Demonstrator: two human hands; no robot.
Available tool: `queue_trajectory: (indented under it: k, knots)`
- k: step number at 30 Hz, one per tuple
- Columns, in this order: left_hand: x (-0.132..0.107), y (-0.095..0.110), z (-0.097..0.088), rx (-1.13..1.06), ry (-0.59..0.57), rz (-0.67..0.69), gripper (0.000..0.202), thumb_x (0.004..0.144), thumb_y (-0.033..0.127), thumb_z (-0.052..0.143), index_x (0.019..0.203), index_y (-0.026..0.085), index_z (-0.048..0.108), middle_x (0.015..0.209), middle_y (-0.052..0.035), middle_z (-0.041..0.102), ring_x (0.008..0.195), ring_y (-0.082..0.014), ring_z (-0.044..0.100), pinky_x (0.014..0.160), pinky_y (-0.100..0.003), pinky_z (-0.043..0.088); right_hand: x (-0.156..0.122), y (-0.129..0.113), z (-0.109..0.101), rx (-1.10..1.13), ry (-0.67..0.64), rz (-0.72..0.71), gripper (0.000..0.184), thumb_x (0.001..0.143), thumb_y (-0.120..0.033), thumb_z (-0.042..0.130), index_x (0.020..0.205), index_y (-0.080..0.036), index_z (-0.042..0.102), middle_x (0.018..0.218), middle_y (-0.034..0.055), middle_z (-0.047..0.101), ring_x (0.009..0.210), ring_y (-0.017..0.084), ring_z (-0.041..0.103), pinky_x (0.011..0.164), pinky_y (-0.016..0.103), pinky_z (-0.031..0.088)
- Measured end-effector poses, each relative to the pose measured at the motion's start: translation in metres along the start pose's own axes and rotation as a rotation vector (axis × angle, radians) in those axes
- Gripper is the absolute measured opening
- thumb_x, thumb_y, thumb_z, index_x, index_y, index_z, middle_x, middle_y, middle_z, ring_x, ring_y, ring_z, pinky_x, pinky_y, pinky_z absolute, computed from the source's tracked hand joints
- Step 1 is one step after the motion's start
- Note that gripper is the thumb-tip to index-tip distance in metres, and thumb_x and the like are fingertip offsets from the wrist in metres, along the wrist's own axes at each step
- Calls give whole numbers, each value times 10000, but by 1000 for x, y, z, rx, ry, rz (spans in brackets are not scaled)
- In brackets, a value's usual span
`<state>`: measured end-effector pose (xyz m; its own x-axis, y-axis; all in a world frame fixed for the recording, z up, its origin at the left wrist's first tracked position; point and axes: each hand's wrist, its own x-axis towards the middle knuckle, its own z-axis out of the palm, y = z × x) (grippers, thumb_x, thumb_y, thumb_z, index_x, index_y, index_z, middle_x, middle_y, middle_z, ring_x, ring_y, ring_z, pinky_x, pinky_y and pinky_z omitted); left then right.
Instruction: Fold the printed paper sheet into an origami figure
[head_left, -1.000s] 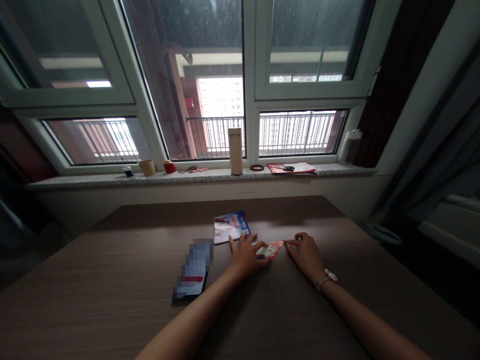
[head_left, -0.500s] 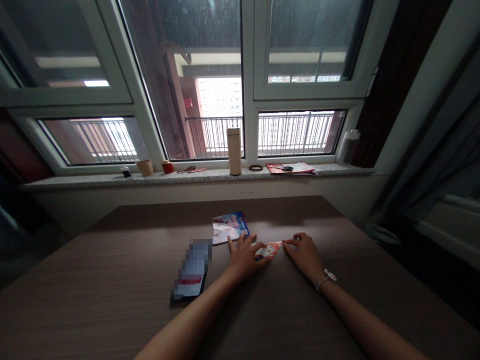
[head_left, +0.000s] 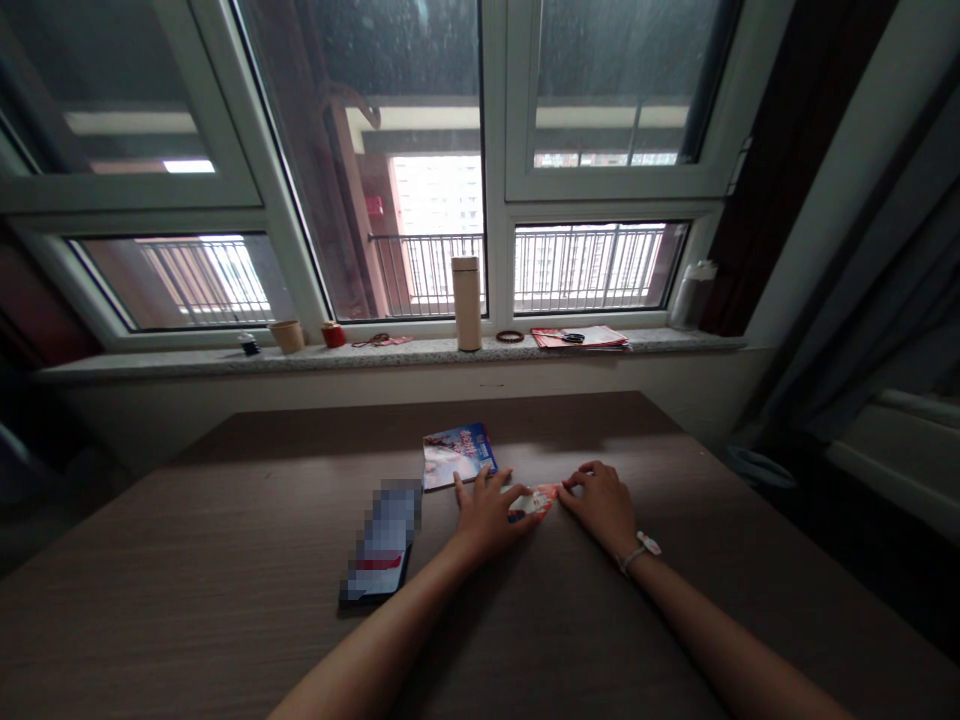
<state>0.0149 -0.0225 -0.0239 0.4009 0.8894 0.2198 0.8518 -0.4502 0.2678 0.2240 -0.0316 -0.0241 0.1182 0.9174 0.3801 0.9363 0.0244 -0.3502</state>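
Note:
A small piece of folded paper (head_left: 534,500), printed orange, white and blue, lies on the table between my hands. My left hand (head_left: 486,512) rests over its left part, fingers spread, thumb and index finger on either side of the print. Some of the paper is hidden under that hand. At the paper's pointed right end, the thumb and index finger of my right hand (head_left: 604,502) are pinched together on the tip. A blue and pink printed sheet (head_left: 457,457) lies just beyond my left fingertips.
A phone (head_left: 382,545), partly pixelated, lies left of my left forearm on the brown table (head_left: 187,540). Along the windowsill stand a paper cup (head_left: 287,337), a tall beige flask (head_left: 466,305), a bracelet (head_left: 510,337), scissors (head_left: 572,338) on red-and-white papers (head_left: 604,338) and a clear bottle (head_left: 694,295).
My right hand has shifted slightly left, and its fingers have closed in on the paper's right tip. My left hand has stayed in place. The view has shifted a little.

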Motion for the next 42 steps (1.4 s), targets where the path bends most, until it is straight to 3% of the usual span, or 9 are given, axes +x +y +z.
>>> queue_trajectory:
  k: [13, 19, 26, 42]
  knots:
    - [-1, 1, -1, -5, 11, 3, 394, 830, 645, 527, 1149, 429, 608, 1447, 9, 435, 1373, -367, 249, 1005, -760, -106, -5, -4, 1, 16, -27, -31, 351, 742, -487, 642, 947, -205, 688, 1122, 89, 588, 1079, 265, 525, 883, 357, 427]
    - [-2, -2, 1, -12, 42, 22, 339, 844, 604, 541, 1127, 433, 619, 1448, 16, 441, 1372, -367, 250, 1001, -768, -92, -7, -7, 0, 67, 11, -38, 365, 744, -424, 669, 1068, -256, 671, 1197, 78, 545, 1131, 261, 502, 928, 367, 415]
    - [-2, -5, 4, -24, 61, 39, 281, 826, 474, 630, 1099, 405, 634, 1442, 18, 443, 1363, -368, 265, 1002, -773, -90, -5, -9, -3, 87, -42, -85, 167, 796, -407, 637, 872, -297, 737, 1148, 48, 583, 1140, 247, 493, 930, 369, 407]
    - [-2, -1, 0, 0, 36, 18, 304, 824, 484, 627, 1117, 400, 633, 1455, 13, 425, 1371, -373, 251, 1020, -765, -67, -9, -6, -8, 105, -132, -91, 357, 720, -449, 675, 1034, -279, 692, 1214, 62, 558, 1191, 253, 461, 992, 366, 377]
